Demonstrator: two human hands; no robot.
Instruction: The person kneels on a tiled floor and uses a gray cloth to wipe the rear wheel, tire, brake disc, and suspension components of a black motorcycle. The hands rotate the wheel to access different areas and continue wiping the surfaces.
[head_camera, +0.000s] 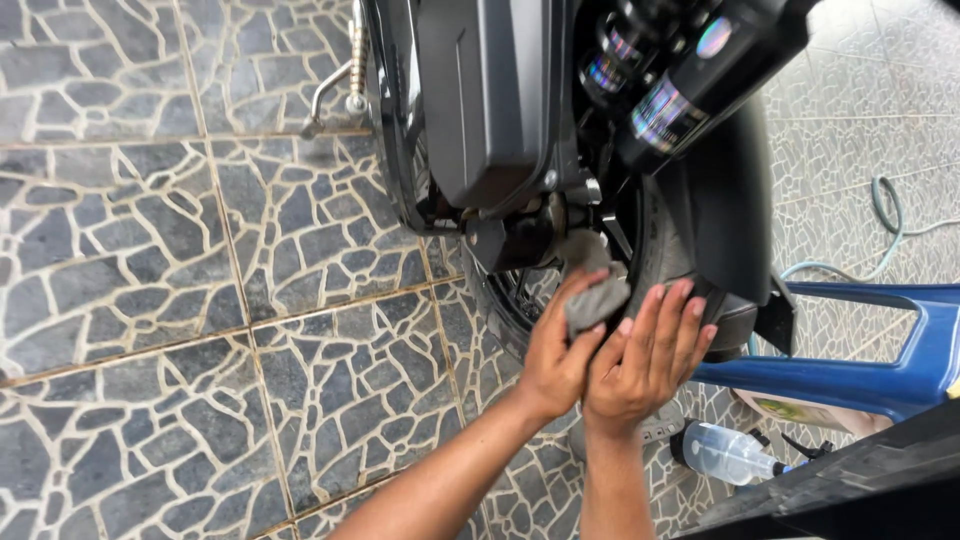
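Observation:
My left hand (553, 352) grips a small grey cloth (596, 300) between thumb and fingers, just in front of the rear wheel (520, 295) of a black scooter. My right hand (648, 352) is right beside it, palm up against the cloth's lower side and fingers stretched toward the black tyre (655, 255) and mudguard (725, 215). Above the hands sit the black engine cover (490, 100) and a shock absorber (665, 105) with a shiny, iridescent band. The wheel hub is partly hidden behind the cloth and the cover.
Grey stone-pattern floor tiles (150, 300) spread to the left. At the right stands a blue plastic frame (900, 370), with a clear plastic bottle (725, 452) lying below it. A pale hose (885, 225) curls on the floor at the far right. A metal lever (335, 85) sticks out at the top.

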